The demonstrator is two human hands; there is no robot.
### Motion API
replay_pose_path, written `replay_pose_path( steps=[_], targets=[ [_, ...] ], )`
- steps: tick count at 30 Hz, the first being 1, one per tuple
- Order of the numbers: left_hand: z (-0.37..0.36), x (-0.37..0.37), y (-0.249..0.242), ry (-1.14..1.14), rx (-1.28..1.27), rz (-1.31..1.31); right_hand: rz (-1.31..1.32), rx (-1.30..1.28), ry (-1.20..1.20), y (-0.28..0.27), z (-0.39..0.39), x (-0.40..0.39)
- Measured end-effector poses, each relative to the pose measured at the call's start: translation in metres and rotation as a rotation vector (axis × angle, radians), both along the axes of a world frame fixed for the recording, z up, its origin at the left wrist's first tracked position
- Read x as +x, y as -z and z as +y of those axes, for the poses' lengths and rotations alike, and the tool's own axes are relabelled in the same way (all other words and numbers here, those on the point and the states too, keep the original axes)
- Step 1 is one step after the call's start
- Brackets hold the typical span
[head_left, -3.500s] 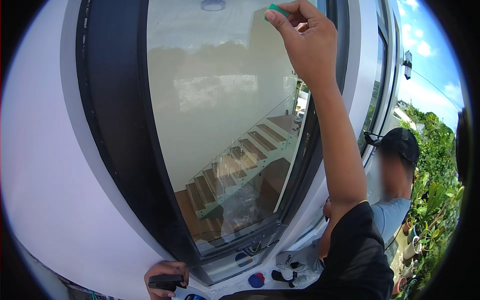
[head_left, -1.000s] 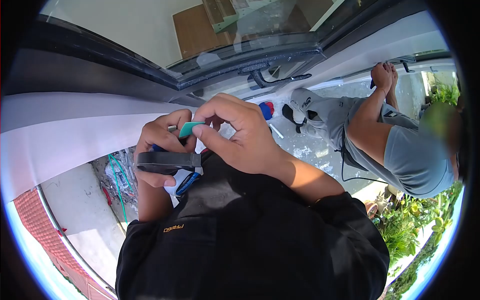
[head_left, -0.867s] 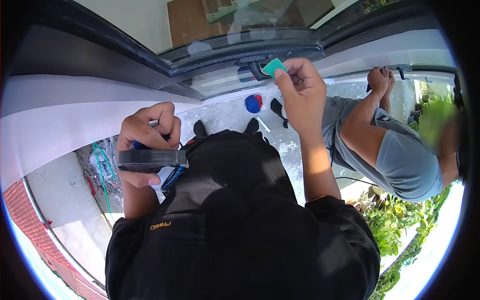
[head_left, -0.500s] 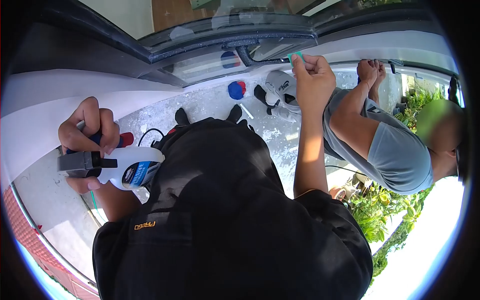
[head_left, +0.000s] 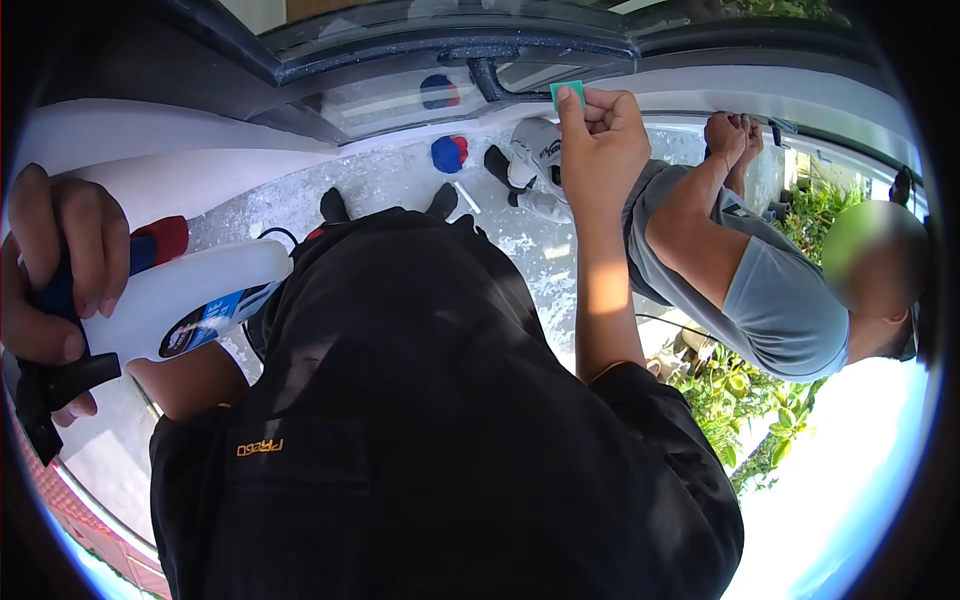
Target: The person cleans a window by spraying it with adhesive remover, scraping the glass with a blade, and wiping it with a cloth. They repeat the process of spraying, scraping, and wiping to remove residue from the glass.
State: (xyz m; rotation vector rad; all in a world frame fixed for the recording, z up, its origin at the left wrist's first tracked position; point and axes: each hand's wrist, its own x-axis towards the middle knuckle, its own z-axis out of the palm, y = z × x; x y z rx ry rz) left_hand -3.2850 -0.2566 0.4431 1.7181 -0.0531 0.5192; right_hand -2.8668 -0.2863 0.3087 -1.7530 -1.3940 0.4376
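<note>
At the left edge, my left hand [head_left: 75, 250] is wrapped round a white spray bottle [head_left: 200, 285] with a blue label and a black trigger head. A dark blue and red cloth [head_left: 160, 240] is bunched in the same hand, partly hidden behind the fingers and bottle. My right hand [head_left: 605, 145] is raised at the dark window frame [head_left: 360, 70], pinching a small green square pad [head_left: 567, 96] between thumb and fingers. Beside the pad, overlapping it in this view, is the black window handle [head_left: 490, 82], its frame speckled with droplets.
A person in a grey shirt [head_left: 785, 310] sits or crouches at the right, hands together by the wall. On the stained floor [head_left: 400, 185] lie a blue and red cloth bundle [head_left: 450, 154] and a white stick [head_left: 467, 197]. Green plants [head_left: 745, 410] grow at the right.
My left hand with the spray bottle has swung further left and closer to the camera, the bottle turning with its head lower. The whole view has shifted slightly; my right hand keeps the pad.
</note>
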Motion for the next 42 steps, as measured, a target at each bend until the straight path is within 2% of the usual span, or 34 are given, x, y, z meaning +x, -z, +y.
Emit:
replay_pose_path(
  steps=[1,5,10,14,15,17,19,21,24,27,29,31,33,34,37,38,41,42],
  targets=[
    [0.002,-0.002,0.003,0.023,-0.003,-0.009,-0.005,-0.004,-0.036,-0.001,-0.001,-0.005],
    [0.002,-0.004,0.01,0.018,-0.037,-0.031,-0.061,0.036,0.064,0.004,0.012,0.019],
    [0.011,-0.01,0.005,0.066,-0.018,0.026,-0.078,0.07,-0.004,0.009,0.008,0.005],
    [0.002,-0.002,0.009,0.005,-0.056,-0.016,-0.06,0.049,-0.063,0.003,0.001,-0.005],
    [0.003,0.0,0.008,-0.031,-0.038,-0.036,-0.043,0.066,-0.016,0.005,0.006,0.006],
    [0.007,-0.01,-0.001,-0.027,0.038,0.075,-0.004,0.079,0.056,0.012,0.016,0.031],
    [0.002,-0.012,-0.003,-0.041,0.027,0.081,-0.026,0.061,0.009,0.01,0.01,0.021],
    [0.003,0.002,0.008,-0.05,-0.049,-0.04,-0.019,0.063,-0.082,0.009,0.001,0.0],
    [-0.013,0.001,0.03,-0.195,-0.1,-0.238,-0.003,0.061,0.026,0.01,0.01,0.027],
    [0.0,0.008,0.024,-0.086,-0.014,-0.156,0.018,0.06,-0.007,0.013,0.004,0.014],
    [0.008,0.001,0.027,0.027,-0.134,-0.062,-0.009,0.069,-0.031,0.013,0.006,0.012],
    [0.001,-0.001,0.037,-0.006,-0.173,-0.127,0.007,0.078,0.036,0.013,0.014,0.025],
    [-0.013,0.013,0.057,-0.152,-0.13,-0.357,0.05,0.103,0.026,0.018,0.013,0.024],
    [-0.013,0.014,0.056,-0.173,-0.107,-0.323,0.023,0.051,-0.034,0.008,0.004,0.005],
    [-0.019,0.021,0.056,-0.217,-0.145,-0.285,0.081,0.06,-0.011,0.018,0.002,0.007],
    [-0.024,0.026,0.059,-0.242,-0.159,-0.322,0.111,0.081,0.083,0.019,0.008,0.026],
    [-0.035,0.042,0.07,-0.249,-0.283,-0.285,0.067,0.079,0.098,0.014,0.011,0.039],
    [-0.037,0.047,0.075,-0.263,-0.341,-0.259,0.132,0.073,0.038,0.017,0.007,0.028]
  ],
)
